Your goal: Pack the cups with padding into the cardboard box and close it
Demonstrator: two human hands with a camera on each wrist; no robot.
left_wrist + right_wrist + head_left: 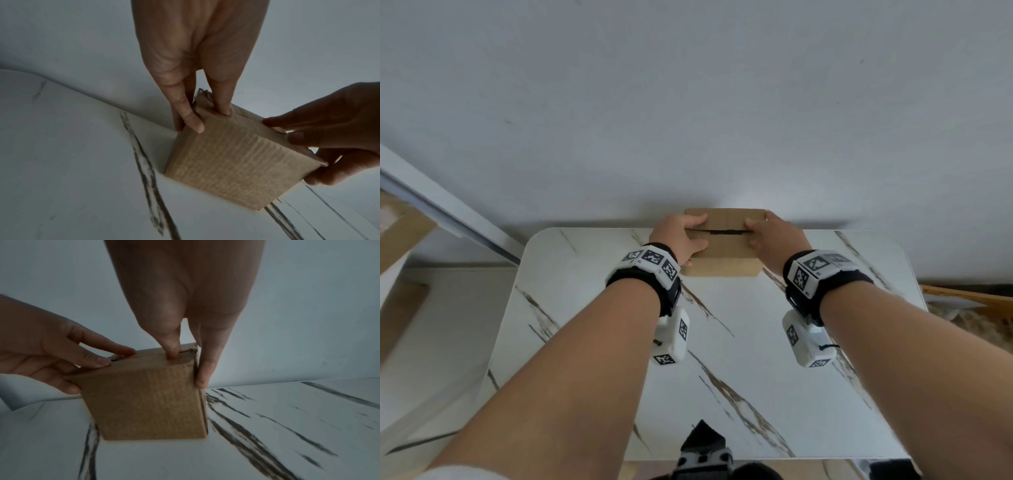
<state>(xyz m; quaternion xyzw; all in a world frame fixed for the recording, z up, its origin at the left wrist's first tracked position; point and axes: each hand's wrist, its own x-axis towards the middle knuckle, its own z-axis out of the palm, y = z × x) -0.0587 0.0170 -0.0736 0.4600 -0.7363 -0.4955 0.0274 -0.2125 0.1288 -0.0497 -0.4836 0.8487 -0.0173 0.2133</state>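
the cardboard box [722,257] sits at the far edge of the surface [722,359], its flaps folded down with a dark gap showing at the seam. your left hand [678,236] and right hand [777,240] press it with straight fingers [202,369], clasping nothing. if you release unevenly, the flaps may spring up; if you push harder, the top could buckle inward.

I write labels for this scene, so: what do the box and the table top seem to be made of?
The box: corrugated cardboard, matte brown; fine ribbed lines run across its side. The table top: smooth white with dark veins, so marble or a marble-look slab; the pictures cannot tell which.
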